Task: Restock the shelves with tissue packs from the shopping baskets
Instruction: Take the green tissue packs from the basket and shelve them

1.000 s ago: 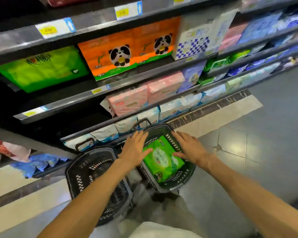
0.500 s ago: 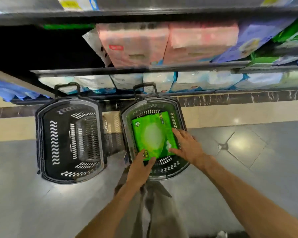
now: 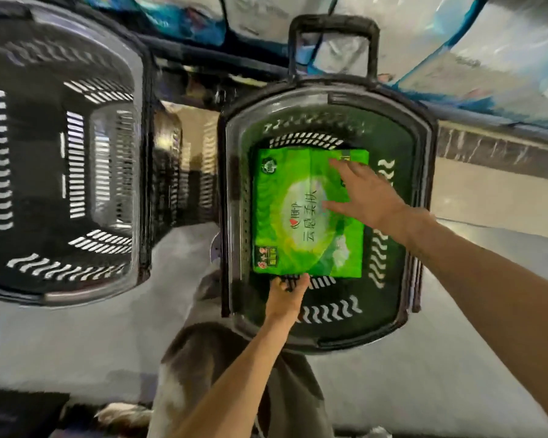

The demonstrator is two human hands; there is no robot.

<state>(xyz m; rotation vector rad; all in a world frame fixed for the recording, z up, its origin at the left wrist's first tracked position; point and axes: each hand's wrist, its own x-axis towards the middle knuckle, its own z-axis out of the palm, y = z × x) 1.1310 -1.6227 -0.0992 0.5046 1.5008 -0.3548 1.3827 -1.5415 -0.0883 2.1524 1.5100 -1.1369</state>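
Two hands reach for a green tissue pack (image 3: pixel 301 216).
It lies flat in the right basket (image 3: pixel 421 159). The right hand (image 3: pixel 366 197) rests on it, fingers straight. The left hand (image 3: pixel 287 295) touches its near edge; its fingers are hidden.

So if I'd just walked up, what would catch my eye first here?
The bright green tissue pack lying flat in the dark basket on the right. The right hand is spread over its far corner, and the left hand curls under its near edge. To the left stands a second basket with nothing visible in it.
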